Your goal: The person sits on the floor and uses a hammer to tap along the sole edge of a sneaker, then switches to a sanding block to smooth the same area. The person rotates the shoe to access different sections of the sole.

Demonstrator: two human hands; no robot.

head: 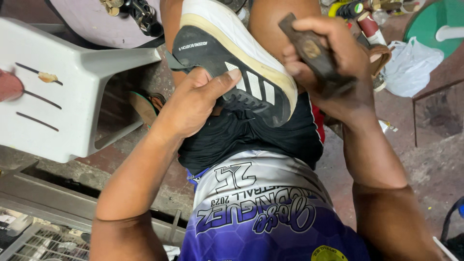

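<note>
A black sneaker (227,58) with white stripes and a thick cream-white sole lies on its side across my lap, sole edge facing up. My left hand (193,101) grips its upper from the left, thumb pressed against the side by the stripes. My right hand (333,63) is closed around a dark brown wooden tool handle (309,48), held just right of the sneaker's sole. The tool's working end is hidden behind my fingers.
A white plastic chair (63,87) stands at the left. A sandal (145,104) lies on the floor beneath it. A white plastic bag (411,67), a green round lid (435,21) and small bottles (372,24) sit at the upper right. A metal grate (43,241) is at the lower left.
</note>
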